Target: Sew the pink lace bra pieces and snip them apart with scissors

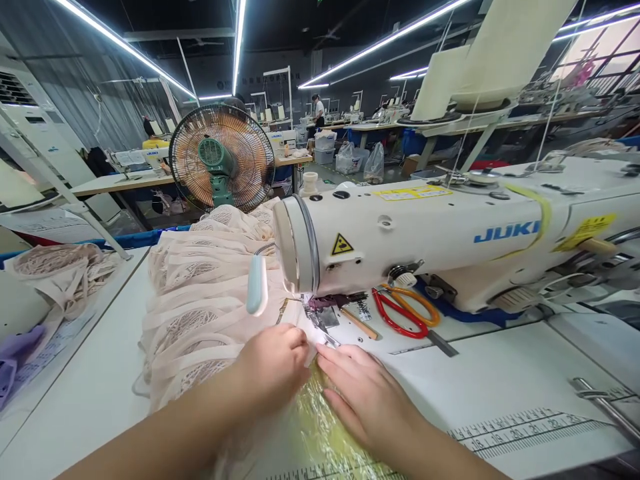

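Note:
My left hand (pixel 273 363) is closed in a pinch on pale beige fabric, just in front of the needle area of a white JUKI sewing machine (pixel 370 247). My right hand (pixel 367 393) lies with its fingers stretched forward, fingertips next to the metal presser foot (pixel 325 333) and the fabric edge. Between the hands, crinkled clear film over yellow (pixel 325 427) covers the table front. A heap of beige lace-trimmed garments (pixel 200 287) spreads left of the machine head. The fabric under my fingers is mostly hidden.
Red-handled scissors (pixel 400 317), an orange-handled pair (pixel 417 303) and a wooden stick (pixel 360 323) lie under the machine arm. A light-blue lever pad (pixel 257 285) hangs by the head. Behind the heap stands a fan (pixel 220 157). Printed rulers (pixel 530 427) mark the table front.

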Demonstrator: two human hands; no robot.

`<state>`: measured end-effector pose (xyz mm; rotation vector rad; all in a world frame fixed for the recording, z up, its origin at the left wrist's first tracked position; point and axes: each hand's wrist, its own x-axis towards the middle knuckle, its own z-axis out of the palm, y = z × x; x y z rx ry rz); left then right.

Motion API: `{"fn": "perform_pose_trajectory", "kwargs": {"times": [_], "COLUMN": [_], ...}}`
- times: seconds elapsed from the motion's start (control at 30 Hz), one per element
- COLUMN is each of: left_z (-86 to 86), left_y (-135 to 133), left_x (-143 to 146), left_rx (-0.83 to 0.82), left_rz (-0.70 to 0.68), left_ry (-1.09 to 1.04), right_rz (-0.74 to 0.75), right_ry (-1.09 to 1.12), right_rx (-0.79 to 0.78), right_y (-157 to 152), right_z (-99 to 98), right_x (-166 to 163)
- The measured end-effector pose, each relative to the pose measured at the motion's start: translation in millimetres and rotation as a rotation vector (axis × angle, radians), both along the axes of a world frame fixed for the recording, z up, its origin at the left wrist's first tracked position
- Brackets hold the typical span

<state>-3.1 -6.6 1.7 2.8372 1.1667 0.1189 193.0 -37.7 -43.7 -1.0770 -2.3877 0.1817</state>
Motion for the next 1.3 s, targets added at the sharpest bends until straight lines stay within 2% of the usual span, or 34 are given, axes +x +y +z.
{"fn": "perform_pose_trajectory", "kwargs": {"times": [0.13,0.27,0.5,0.73,0.9,1.1,1.3], "left_z": [-9.8,-17.9,-19.3,-17.6,-13.7,-11.5,-14.8], "left_y": [-14.4,-2.8,16.5,20.5,24.1,26.9,32.0], "left_x": [3.1,-6.3,-18.4,-18.4,-18.5,-17.1,-19.6], "left_rx": [0.116,0.236,0.282,0.178,0.12,0.018,-0.004], "left_rz": [-0.062,-0.128,-0.212,-0.134,-0.127,-0.032,-0.007], "left_ry": [0.006,-0.034,-0.101,-0.099,-0.08,-0.097,-0.126], "right_rz": [-0.002,-0.003,0.003,0.006,0.013,0.017,0.014], "right_ry": [-0.009,-0.023,-0.027,0.017,0.046,0.065,0.08], "right_rx": [-0.002,-0.008,0.008,0.024,0.021,0.012,0.025], "right_y": [0.0,-0.4,-0.4,-0.5,-0.5,-1.5,-1.8], "right_z": [-1.2,-1.8,0.0,0.0,1.3,2.2,2.0], "right_x": [0.2,-0.3,-0.4,0.9,1.5,1.4,1.4]}}
